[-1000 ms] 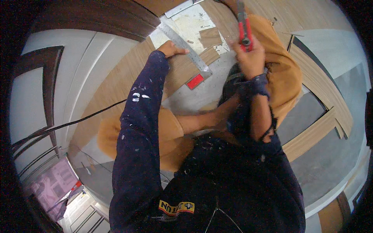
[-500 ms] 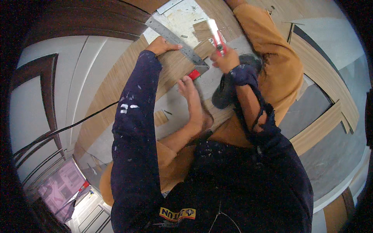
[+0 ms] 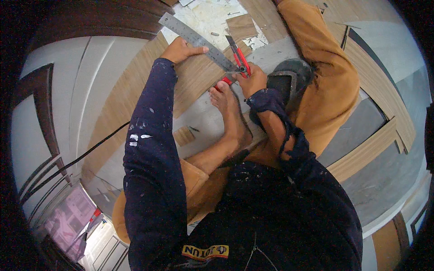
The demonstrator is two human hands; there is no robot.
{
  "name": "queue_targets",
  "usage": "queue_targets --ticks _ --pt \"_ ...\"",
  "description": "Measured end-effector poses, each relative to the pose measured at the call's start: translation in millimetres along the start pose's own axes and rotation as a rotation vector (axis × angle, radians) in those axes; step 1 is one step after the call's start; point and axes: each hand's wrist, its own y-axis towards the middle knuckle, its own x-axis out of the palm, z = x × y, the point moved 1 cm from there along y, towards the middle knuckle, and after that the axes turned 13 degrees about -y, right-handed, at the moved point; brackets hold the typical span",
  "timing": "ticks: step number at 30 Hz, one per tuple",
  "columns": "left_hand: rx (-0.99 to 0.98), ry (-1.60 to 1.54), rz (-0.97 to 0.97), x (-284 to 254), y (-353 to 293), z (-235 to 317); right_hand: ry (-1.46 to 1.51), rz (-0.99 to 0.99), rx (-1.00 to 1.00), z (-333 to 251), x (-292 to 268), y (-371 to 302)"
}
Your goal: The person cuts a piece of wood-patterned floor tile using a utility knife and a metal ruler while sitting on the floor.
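Closest to my camera, below both hands, I have the dark paint-flecked top (image 3: 271,212) and tan trousers (image 3: 332,86), one leg bent out to the right of my right hand. Just below and left of that hand I see a bare foot (image 3: 224,101), toes at the red stock (image 3: 221,84) of the metal square (image 3: 192,37); a dark sandal (image 3: 289,77) sits just to its right. My right hand (image 3: 254,81) is closed around the red cutter knife (image 3: 242,61), dark blade pointing up and to the left, beside the square's stock end. My left hand (image 3: 181,49) is spread rather than clenched, thumb stretched out to the blade of the square, which slants down from above it toward my right hand. Under the square, between the hands, lies a wood-look plank (image 3: 199,77); a small offcut (image 3: 184,135) lies well below my left hand. Well right of my right hand, long wood-look strips (image 3: 365,149) lie crossed on the grey floor. Beyond both hands, a square wood piece (image 3: 242,26) rests on a whitish, littered patch (image 3: 203,20).
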Motion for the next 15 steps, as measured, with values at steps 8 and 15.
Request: queue_targets --ticks 8,15 --pt "0.092 -0.085 -0.007 -5 4 -17 0.096 -0.043 0.025 -3 0 -1" --pt "0.009 -0.075 -0.026 -5 2 -6 0.155 -0.004 -0.039 16 15 3"
